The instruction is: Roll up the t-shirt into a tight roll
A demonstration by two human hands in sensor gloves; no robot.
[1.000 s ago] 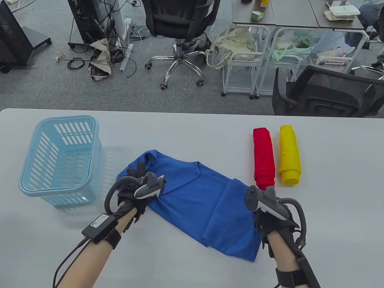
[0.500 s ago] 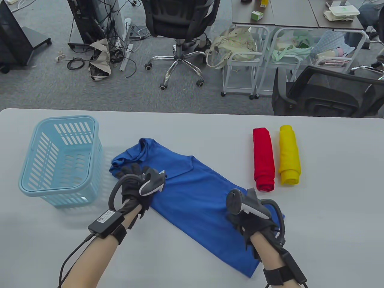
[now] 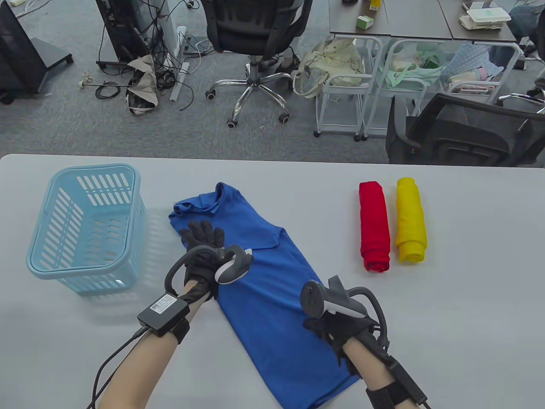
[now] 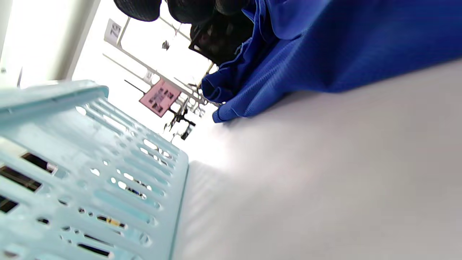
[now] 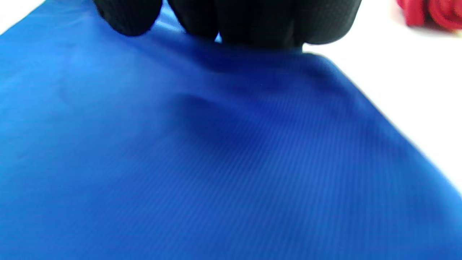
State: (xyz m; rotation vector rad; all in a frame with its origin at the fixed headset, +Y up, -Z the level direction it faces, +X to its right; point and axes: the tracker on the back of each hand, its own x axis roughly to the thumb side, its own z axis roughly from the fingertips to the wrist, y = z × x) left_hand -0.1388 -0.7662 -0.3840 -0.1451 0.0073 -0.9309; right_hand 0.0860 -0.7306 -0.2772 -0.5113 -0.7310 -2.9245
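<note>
**Blue t-shirt swung toward twelve o'clock**

Turned since a second ago: blue t-shirt [image 3: 272,294] now lying folded lengthwise on the bench [image 3: 468,306], collar at twelve o'clock. Left hand [image 3: 204,251] flat, fingers spread, pressing near the collar. Right hand [image 3: 336,328] curled, gripping the three o'clock edge. Basket [image 3: 51,255] at nine o'clock; red roll [image 3: 374,226] and yellow roll [image 3: 411,219] at two o'clock.

The blue t-shirt [image 3: 272,298] ran past the bottom edge of the table view, its hem unseen. The right hand [image 3: 336,330] sat under its tracker, so its fingers [image 5: 252,21] showed only in the right wrist view, cut off by the top edge. There the red roll [image 5: 429,14] was blurred and cropped.
</note>
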